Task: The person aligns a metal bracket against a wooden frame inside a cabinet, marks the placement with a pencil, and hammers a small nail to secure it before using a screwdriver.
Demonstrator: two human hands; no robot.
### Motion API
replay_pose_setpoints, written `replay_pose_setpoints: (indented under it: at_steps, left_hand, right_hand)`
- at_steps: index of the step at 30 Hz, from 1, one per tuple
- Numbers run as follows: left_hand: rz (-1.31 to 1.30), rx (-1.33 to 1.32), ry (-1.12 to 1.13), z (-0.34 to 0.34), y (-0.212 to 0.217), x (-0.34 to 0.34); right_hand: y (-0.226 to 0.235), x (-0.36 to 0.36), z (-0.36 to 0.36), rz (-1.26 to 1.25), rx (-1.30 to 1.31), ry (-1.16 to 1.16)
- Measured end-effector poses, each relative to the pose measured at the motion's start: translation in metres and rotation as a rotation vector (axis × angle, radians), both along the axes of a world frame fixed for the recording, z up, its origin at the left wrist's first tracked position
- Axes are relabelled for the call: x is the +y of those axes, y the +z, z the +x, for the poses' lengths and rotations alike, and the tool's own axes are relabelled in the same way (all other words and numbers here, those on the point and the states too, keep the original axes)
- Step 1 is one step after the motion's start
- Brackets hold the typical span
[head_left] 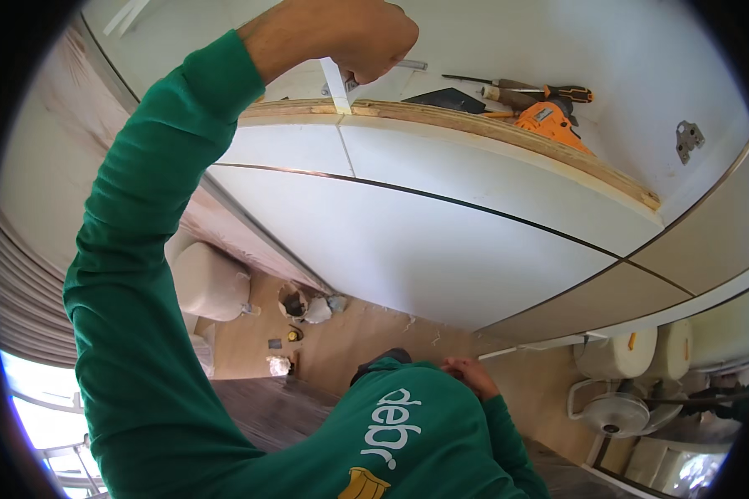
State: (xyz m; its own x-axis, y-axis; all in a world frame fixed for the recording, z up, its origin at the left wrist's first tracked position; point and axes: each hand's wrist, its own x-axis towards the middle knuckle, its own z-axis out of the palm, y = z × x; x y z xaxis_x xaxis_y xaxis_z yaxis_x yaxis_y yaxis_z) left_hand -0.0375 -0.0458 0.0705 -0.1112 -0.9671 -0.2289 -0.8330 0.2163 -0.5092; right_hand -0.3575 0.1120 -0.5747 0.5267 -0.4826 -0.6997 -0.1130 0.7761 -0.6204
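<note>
Our left hand point(354, 37) is curled into a fist at the far top of the view, its fingers point(373, 60) closed around something we cannot make out, just above a narrow white strip point(336, 85). The strip's long axis runs near to far, tilted slightly left at its far end, and its near end crosses the raw wooden edge point(474, 125) of the white cabinet panel point(408, 233). Our left arm, in a green sleeve point(141, 249), rises from the lower left to reach it.

Our right hand point(468, 373) rests low and near, against the green shirt; its fingers are bent inward and we cannot tell whether they hold anything.

To the right of the strip, on the white surface behind the wooden edge, lie a screwdriver with an orange and black handle point(524, 86), an orange power tool point(549, 121) and a dark flat piece point(445, 100). Farther right sits a small metal bracket point(688, 140). Below, on the wooden floor point(341, 341), stands a white fan point(616, 412).
</note>
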Motion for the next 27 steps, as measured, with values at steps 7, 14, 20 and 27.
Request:
replay_pose_setpoints:
  at_steps: [7,14,20,27]
  left_hand:
    - [0.069,0.123,0.036,0.0,0.009,-0.006]
    - [0.05,0.177,0.092,-0.002,0.01,-0.022]
    - [-0.073,0.204,0.059,0.006,0.008,-0.027]
    - [-0.333,0.376,0.095,-0.028,0.011,0.0]
  right_hand:
    - [0.0,0.004,-0.008,0.048,-0.015,0.052]
    - [0.007,-0.003,-0.03,0.091,-0.01,0.1]
    - [0.022,-0.016,-0.058,0.122,0.019,0.16]
    - [0.013,-0.033,-0.091,0.189,-0.005,0.165]
